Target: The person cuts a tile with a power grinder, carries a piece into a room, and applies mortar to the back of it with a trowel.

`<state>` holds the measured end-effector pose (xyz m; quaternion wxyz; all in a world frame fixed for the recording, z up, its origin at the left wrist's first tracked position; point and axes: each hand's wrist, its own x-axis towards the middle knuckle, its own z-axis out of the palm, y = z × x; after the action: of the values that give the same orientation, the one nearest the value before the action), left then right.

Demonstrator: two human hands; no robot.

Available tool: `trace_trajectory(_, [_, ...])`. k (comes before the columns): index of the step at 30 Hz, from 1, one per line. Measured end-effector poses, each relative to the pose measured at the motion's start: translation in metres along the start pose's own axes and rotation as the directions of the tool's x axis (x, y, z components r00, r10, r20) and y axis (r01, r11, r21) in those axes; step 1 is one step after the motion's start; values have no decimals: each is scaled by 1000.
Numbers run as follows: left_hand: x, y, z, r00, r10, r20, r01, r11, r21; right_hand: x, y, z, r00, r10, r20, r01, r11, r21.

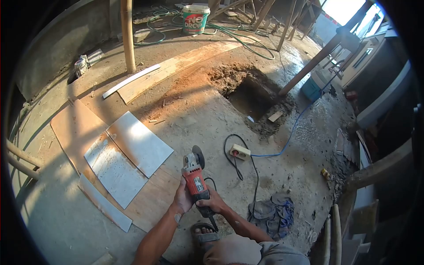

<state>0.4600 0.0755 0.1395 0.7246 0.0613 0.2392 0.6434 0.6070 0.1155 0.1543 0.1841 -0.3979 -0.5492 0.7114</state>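
Note:
A red and black angle grinder (194, 179) is held up in front of me, its dark disc (198, 155) at the top end. My left hand (183, 197) wraps round the side of its body. Lower down, my right hand (212, 202) grips the black rear part, with the thumb across it. To the left, pale tiles (148, 139) and a cut tile piece (105, 207) lie on a plywood board (77, 126). One tile (115, 170) has reddish dust on it. The grinder does not touch them.
A power strip (240, 152) with a black cord and a blue cable (293, 130) lies to the right. Beyond it is a dug hole (251, 99) beside a slanted pole (309, 66). A crumpled dark cloth (271, 214) lies near my foot; a bucket (194, 21) stands at the back.

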Motion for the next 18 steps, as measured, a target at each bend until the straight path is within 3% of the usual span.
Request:
trace_trajectory(6, [-4, -7, -6, 1000, 13, 25, -13, 999, 35, 2, 17, 0, 993, 102, 60, -101, 995, -25])
trace_trajectory(8, [-3, -5, -22, 999, -51, 2, 50, 996, 68, 13, 9, -3, 998, 68, -5, -67, 973, -222])
trace_trajectory(9, [1, -9, -42, 996, -70, -63, 81, 975, 206, 21, -1, -5, 999, 19, -33, -29, 941, -338])
trace_trajectory(11, [-11, 4, -36, 963, -101, -248, 217, 838, 501, 44, -10, -10, 993, -87, -79, 49, 916, -398])
trace_trajectory(12, [-19, 17, -35, 961, -83, -264, 210, 839, 501, 58, -12, -18, 986, -106, -129, 14, 824, -566])
trace_trajectory(13, [-28, 32, -34, 965, -93, -247, 249, 634, 732, 73, -15, -24, 987, -112, -114, 28, 824, -566])
trace_trajectory(14, [-35, 45, -37, 966, -114, -232, 258, 366, 894, 86, -19, -31, 986, -93, -141, -25, 743, -669])
trace_trajectory(15, [-41, 56, -51, 979, -85, -184, 199, 225, 954, 99, -23, -38, 980, -92, -177, -77, 645, -760])
trace_trajectory(16, [-47, 68, -66, 990, -65, -127, 132, 79, 988, 111, -24, -43, 976, -114, -183, -69, 639, -766])
trace_trajectory(18, [-70, 107, -46, 965, -147, -219, 167, -302, 939, 129, -23, -56, 963, -179, -203, -106, 440, -892])
